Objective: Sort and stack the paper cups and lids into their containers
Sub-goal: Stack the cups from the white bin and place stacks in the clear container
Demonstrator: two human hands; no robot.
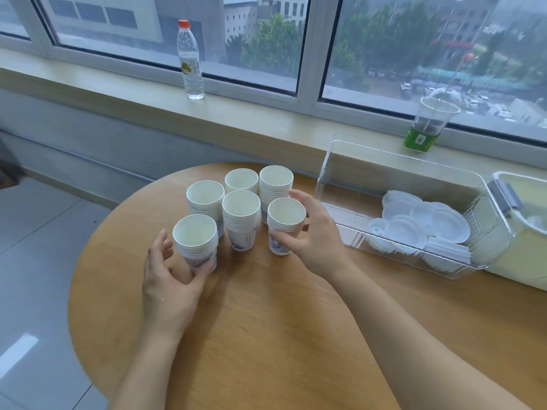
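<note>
The left hand [170, 287] curled round the base of the nearest stack of paper cups [196, 242], thumb on the near side and fingers behind, gripping it low down. The right hand [312, 235] wrapped the right-front stack [284, 224], thumb across its printed lower wall and fingers reaching over the far rim, holding it where it stood on the tabletop [266, 335].

6 stacks of white cups stood upright in a tight cluster near the far edge of the round wooden tabletop. Between the 2 held stacks stood a middle stack [240, 220]; behind it were a left-rear stack [205, 202], a centre-rear stack [241, 180] and a taller right-rear stack [275, 182], which stood just beside the right hand's fingers.

To the right, a clear plastic bin [334, 161] lay along the tabletop's right edge, with white plastic lids [426, 223] heaped loosely in its right half. Beyond it, touching its end, sat a cream container [521, 261] with a grey latch.

On the windowsill [266, 125] behind the table stood a water bottle [191, 63] with an orange cap, and further right a clear drink cup [429, 125] with a green sleeve.
</note>
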